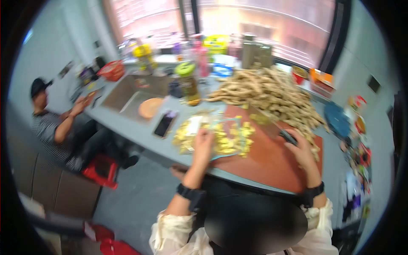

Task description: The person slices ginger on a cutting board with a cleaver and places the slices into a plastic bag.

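Note:
My right hand (298,145) is closed round the black handle of a knife (265,121), whose wide blade lies over the reddish-brown board (272,157). My left hand (204,143) is over the yellow cut pieces (225,138) at the board's left side; its fingers look pressed together at a whitish thing (195,124), too blurred to name. A clear bag with a light blue edge lies around some of the pieces. Behind the board rises a large heap of long tan roots (272,91), reaching down its right side.
A phone (164,123) lies left of the pieces, near a sink (136,100) with a round tan item. A green-lidded jar (187,83) stands behind. Bottles line the window. At left, a seated person (55,127) holds something. A blue round object (337,119) is at right.

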The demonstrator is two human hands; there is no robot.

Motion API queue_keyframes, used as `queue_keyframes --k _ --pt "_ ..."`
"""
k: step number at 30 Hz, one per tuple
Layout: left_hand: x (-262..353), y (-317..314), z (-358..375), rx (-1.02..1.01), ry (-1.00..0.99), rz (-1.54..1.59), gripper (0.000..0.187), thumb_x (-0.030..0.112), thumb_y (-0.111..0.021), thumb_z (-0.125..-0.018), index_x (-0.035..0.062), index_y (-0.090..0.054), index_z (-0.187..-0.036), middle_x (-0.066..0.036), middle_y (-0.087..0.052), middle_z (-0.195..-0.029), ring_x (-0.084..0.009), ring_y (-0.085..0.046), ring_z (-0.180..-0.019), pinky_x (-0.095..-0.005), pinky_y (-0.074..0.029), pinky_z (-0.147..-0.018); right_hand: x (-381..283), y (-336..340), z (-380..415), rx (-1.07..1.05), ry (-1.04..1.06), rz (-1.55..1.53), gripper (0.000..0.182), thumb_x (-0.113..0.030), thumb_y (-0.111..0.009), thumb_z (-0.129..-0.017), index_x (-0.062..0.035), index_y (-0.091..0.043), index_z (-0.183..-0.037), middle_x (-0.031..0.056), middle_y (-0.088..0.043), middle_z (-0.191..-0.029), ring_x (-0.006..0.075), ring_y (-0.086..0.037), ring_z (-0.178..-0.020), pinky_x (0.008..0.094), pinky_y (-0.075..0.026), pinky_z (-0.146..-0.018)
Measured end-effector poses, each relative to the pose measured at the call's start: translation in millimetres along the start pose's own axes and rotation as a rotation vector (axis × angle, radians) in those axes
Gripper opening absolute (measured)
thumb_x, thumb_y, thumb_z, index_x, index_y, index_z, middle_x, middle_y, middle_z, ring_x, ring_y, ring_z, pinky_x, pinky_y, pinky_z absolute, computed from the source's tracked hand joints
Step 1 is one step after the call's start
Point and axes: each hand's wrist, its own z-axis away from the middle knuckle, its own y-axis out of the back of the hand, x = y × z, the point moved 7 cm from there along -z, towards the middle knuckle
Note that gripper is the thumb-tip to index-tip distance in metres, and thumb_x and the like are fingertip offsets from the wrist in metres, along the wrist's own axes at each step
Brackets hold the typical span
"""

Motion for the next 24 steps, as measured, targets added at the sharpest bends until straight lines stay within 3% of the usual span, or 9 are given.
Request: queue_keyframes --k 3,6,9,13,16,18,20,22,24 --pt "-22.6 -0.6 -5.8 -0.004 -0.006 -0.133 0.017 0.021 -0.062 -0.096 0.0055 -0.056 -0.101 -0.005 -0.054 -0.084 -0.0182 -0.054 -0.08 -0.0352 -0.048 -0.075 8.3 -10.3 -11.2 -0.023 0.033 -0.054 0.048 -0.002 -0.065 -0.081 -0.0016 -0.063 -0.129 0.0111 -0.068 -0.119 0.0248 -0.064 -0.113 0.0351 -0.046 -0.102" --pt "-11.4 -11.1 -1.3 -0.002 -0.061 -0.018 0.015 0.019 -0.062 -0.1 0.0062 -0.055 -0.102 0.002 -0.054 -0.078 -0.0075 -0.05 -0.069 -0.0262 -0.041 -0.061 9.5 -13.3 -9.0 -0.043 0.07 -0.092 0.049 0.002 -0.061 -0.08 -0.0002 -0.061 -0.129 0.0111 -0.066 -0.119 0.024 -0.061 -0.116 0.0333 -0.042 -0.105" --pt "-16.6 -12.7 -4.3 -0.028 -0.018 -0.017 0.018 0.023 -0.061 -0.103 0.0064 -0.054 -0.101 0.002 -0.054 -0.076 -0.006 -0.049 -0.067 -0.0246 -0.04 -0.061 12.5 -14.1 2.3 -0.084 -0.01 -0.119 0.05 0.006 -0.058 -0.079 0.0007 -0.061 -0.128 0.0106 -0.064 -0.12 0.0231 -0.06 -0.116 0.0326 -0.041 -0.106" --pt "-7.5 -13.1 -3.9 -0.019 0.067 0.038 0.018 0.023 -0.061 -0.102 0.0058 -0.056 -0.101 0.001 -0.056 -0.077 -0.0082 -0.053 -0.069 -0.0262 -0.043 -0.063 8.7 -7.0 17.2 -0.132 -0.039 -0.133 0.05 0.004 -0.059 -0.079 0.0021 -0.06 -0.129 0.01 -0.064 -0.121 0.0218 -0.06 -0.116 0.0313 -0.041 -0.105" --pt "-9.6 -6.2 -11.1 0.06 -0.016 0.065 0.011 0.013 -0.062 -0.093 0.008 -0.059 -0.103 0.002 -0.056 -0.079 -0.0096 -0.053 -0.07 -0.0263 -0.045 -0.064 8.3 2.5 27.9 -0.074 -0.025 -0.073 0.049 -0.001 -0.062 -0.081 0.0013 -0.06 -0.13 0.0099 -0.065 -0.12 0.0209 -0.06 -0.115 0.0314 -0.041 -0.105" --pt "5.9 0.9 -8.6 0.048 0.041 0.116 0.012 0.017 -0.061 -0.097 0.0101 -0.061 -0.107 0.004 -0.057 -0.089 -0.0083 -0.053 -0.082 -0.0263 -0.044 -0.075 -9.1 1.3 30.5 -0.053 -0.059 -0.138 0.047 -0.005 -0.063 -0.084 -0.0003 -0.06 -0.131 0.0081 -0.066 -0.12 0.02 -0.06 -0.114 0.0307 -0.043 -0.103" --pt "22.0 9.9 -9.5 0.09 -0.008 0.144 0.013 0.02 -0.061 -0.1 0.0093 -0.062 -0.106 0.002 -0.059 -0.092 -0.0085 -0.053 -0.086 -0.0264 -0.044 -0.078 -11.9 -5.0 37.5 0.011 -0.137 -0.28 0.046 -0.005 -0.062 -0.088 -0.003 -0.059 -0.134 0.0049 -0.064 -0.118 0.0147 -0.061 -0.1 0.0271 -0.049 -0.089" --pt "50.7 15.5 -1.9 0.14 -0.065 0.091 0.014 0.022 -0.061 -0.102 0.009 -0.061 -0.105 0.002 -0.059 -0.091 -0.0078 -0.052 -0.086 -0.0252 -0.043 -0.078 -20.2 -18.3 46.3 0.026 -0.264 -0.457 0.047 -0.006 -0.061 -0.091 -0.0052 -0.057 -0.138 0.0024 -0.062 -0.113 0.008 -0.057 -0.085 0.0218 -0.047 -0.071" --pt "50.4 21.1 -1.7 0.15 -0.003 0.166 0.016 0.023 -0.06 -0.103 0.0078 -0.061 -0.104 0.002 -0.059 -0.089 -0.0065 -0.051 -0.084 -0.0236 -0.042 -0.077 -20.7 -33.6 52.1 0.031 -0.277 -0.555 0.048 -0.005 -0.061 -0.092 -0.0052 -0.055 -0.14 0.0017 -0.06 -0.109 0.004 -0.051 -0.075 0.0201 -0.043 -0.061"
